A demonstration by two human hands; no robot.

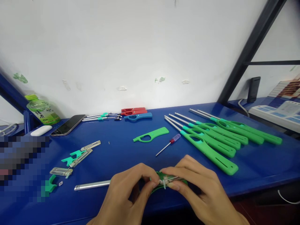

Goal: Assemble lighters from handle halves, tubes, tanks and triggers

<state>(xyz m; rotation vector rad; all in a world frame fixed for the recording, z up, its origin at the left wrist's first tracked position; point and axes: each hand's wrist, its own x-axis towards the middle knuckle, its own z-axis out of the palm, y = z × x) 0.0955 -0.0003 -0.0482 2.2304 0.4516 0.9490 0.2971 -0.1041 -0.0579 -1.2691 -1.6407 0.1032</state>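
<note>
Near the table's front edge, my left hand [131, 187] and my right hand [199, 184] meet over an opened green lighter handle [159, 173]. A silver lighter tube [91, 185] runs out to the left from under my left hand. My right thumb and fingers grip a clear fuel tank [166, 180] with a pale fitting at its end. My left thumb and forefinger are pinched together at that end; whatever lies between them is too small and covered to make out. Fingers hide most of the handle.
Several assembled green lighters [211, 153] lie on the right. A screwdriver [173, 139] and a green handle shell [154, 134] lie ahead. Loose clear tanks [81, 157] and teal triggers [50, 184] sit left. Behind are a phone [68, 125], a bottle [43, 109] and red handles [134, 111].
</note>
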